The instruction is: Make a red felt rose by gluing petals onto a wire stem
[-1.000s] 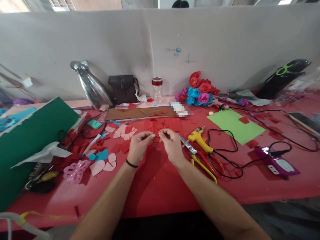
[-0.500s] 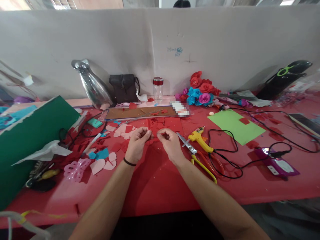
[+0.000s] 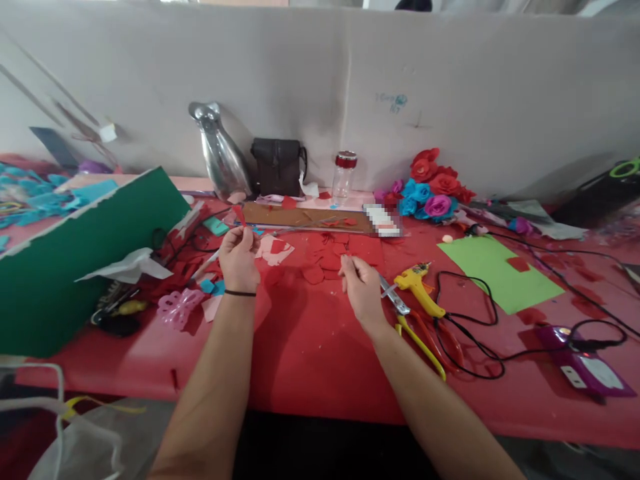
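Note:
My left hand (image 3: 239, 259) pinches a small piece of red paper (image 3: 239, 215) that sticks up above the fingertips, over the left part of the table. Lower and to the right, my right hand (image 3: 362, 287) is closed, thumb against fingers; what it holds, if anything, I cannot make out. Just beyond it lie cut red paper pieces (image 3: 327, 257) on the red surface. Pink paper pieces (image 3: 274, 249) lie right of my left hand. Beside my right hand are pliers or shears with yellow and red handles (image 3: 420, 347) and a yellow glue gun (image 3: 419, 288).
At the back stand a steel jug (image 3: 223, 157), a dark bag (image 3: 278, 168), a red-lidded jar (image 3: 344, 179) and paper roses (image 3: 434, 187). A green board (image 3: 107, 260) rises at left. Black cords run to a purple power socket (image 3: 587, 363) at right, near a light green sheet (image 3: 500, 270).
My hands have moved apart: the left went left and up with the red paper, while the right stayed low. The camera view has turned left.

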Demonstrator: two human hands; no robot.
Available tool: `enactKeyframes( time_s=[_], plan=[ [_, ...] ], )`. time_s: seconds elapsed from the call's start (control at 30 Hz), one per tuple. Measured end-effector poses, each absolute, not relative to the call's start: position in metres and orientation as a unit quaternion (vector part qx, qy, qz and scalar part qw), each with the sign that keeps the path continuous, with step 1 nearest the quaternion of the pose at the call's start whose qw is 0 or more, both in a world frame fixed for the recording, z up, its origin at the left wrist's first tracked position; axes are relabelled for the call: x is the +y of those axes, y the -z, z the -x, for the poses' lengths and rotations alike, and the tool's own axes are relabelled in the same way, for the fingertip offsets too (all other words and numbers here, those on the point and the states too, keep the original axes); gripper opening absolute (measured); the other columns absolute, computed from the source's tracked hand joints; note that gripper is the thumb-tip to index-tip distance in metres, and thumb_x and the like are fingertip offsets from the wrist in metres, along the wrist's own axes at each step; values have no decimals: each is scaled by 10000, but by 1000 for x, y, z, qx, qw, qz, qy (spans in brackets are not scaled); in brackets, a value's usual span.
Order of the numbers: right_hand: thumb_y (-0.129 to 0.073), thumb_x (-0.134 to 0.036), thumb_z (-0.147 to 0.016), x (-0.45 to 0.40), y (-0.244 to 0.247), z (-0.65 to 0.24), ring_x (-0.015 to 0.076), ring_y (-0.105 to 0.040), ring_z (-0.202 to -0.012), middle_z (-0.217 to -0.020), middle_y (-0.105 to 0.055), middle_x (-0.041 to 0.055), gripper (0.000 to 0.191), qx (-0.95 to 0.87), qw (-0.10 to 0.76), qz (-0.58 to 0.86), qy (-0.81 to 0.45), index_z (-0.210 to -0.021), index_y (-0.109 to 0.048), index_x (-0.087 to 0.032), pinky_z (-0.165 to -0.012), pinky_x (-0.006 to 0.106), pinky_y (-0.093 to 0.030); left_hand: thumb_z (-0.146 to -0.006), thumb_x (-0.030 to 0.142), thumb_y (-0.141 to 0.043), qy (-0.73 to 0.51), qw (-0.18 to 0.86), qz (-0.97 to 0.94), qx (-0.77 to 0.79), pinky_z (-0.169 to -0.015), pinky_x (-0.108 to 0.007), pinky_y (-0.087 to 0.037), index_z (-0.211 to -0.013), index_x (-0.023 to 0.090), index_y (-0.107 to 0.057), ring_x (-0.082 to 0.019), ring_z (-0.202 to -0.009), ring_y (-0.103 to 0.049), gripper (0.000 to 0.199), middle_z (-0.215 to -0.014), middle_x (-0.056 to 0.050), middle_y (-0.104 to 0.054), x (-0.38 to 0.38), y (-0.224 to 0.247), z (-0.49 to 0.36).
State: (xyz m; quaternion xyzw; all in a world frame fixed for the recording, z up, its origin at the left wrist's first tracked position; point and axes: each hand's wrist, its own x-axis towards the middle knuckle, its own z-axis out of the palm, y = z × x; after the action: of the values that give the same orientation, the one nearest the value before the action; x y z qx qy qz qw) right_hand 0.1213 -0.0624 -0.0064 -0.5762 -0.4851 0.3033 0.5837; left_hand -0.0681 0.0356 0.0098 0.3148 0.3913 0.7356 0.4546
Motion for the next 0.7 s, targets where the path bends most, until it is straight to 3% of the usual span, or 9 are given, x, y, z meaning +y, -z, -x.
enactKeyframes(
  time_s=[0.07, 0.13, 0.27, 0.33, 0.4, 0.47, 0.57, 0.7],
  plan=[
    [-534, -399, -815, -62, 9, -120, 145, -533, -586, -617, -593, -12, 205, -530, 560, 584, -254, -793, -586, -202, -586, 255, -392, -680, 215, -708, -743, 453, -298, 393, -509, -175, -412, -626, 186, -510, -46, -456, -480, 208, -532, 64, -523, 40, -8, 76],
    [-586, -372, -777, -63, 11, -119, 172, -562, -694, -725, -638, 11, 167, -576, 518, 595, -213, -823, -608, -214, -662, 282, -408, -693, 216, -695, -750, 458, -272, 393, -493, -172, -403, -627, 191, -501, -45, -443, -474, 206, -524, 66, -518, 44, -7, 82],
    [-486, -349, -851, -65, 10, -115, 190, -533, -655, -644, -605, 28, 243, -638, 428, 625, -140, -708, -617, -202, -672, 314, -395, -705, 201, -682, -771, 472, -220, 368, -493, -167, -406, -630, 198, -498, -44, -439, -469, 199, -510, 67, -510, 46, -6, 89],
    [-489, -268, -839, -66, 9, -110, 230, -542, -842, -839, -652, 73, 182, -681, 397, 608, -88, -885, -648, -193, -782, 352, -383, -699, 197, -688, -777, 475, -217, 352, -502, -169, -411, -627, 199, -498, -44, -442, -466, 203, -523, 65, -518, 47, -6, 91],
    [-534, -241, -805, -66, 9, -101, 268, -484, -1007, -1024, -640, 93, 259, -724, 346, 594, -63, -1042, -630, -201, -865, 390, -338, -697, 198, -690, -783, 473, -218, 341, -511, -170, -415, -625, 200, -501, -44, -447, -464, 203, -537, 63, -521, 48, -6, 92],
    [-586, -303, -786, -66, 12, -89, 293, -452, -1023, -1062, -631, 97, 312, -747, 287, 596, -63, -1083, -624, -215, -860, 411, -317, -693, 195, -692, -793, 463, -216, 332, -515, -168, -413, -625, 199, -505, -44, -460, -466, 199, -548, 63, -518, 49, -5, 93],
    [-605, -346, -786, -66, 17, -70, 300, -448, -983, -1010, -640, 98, 255, -769, 217, 598, -69, -1007, -654, -228, -800, 408, -310, -689, 196, -694, -823, 417, -214, 320, -517, -158, -398, -638, 196, -520, -43, -489, -472, 181, -564, 61, -518, 50, -6, 96],
    [-567, -195, -795, -61, 21, -63, 272, -469, -942, -878, -655, 81, 98, -767, 200, 605, -72, -771, -658, -219, -771, 390, -306, -681, 221, -706, -850, 369, -219, 305, -484, -154, -366, -647, 191, -526, -36, -473, -437, 186, -570, 59, -516, 47, -11, 108]
  ],
)
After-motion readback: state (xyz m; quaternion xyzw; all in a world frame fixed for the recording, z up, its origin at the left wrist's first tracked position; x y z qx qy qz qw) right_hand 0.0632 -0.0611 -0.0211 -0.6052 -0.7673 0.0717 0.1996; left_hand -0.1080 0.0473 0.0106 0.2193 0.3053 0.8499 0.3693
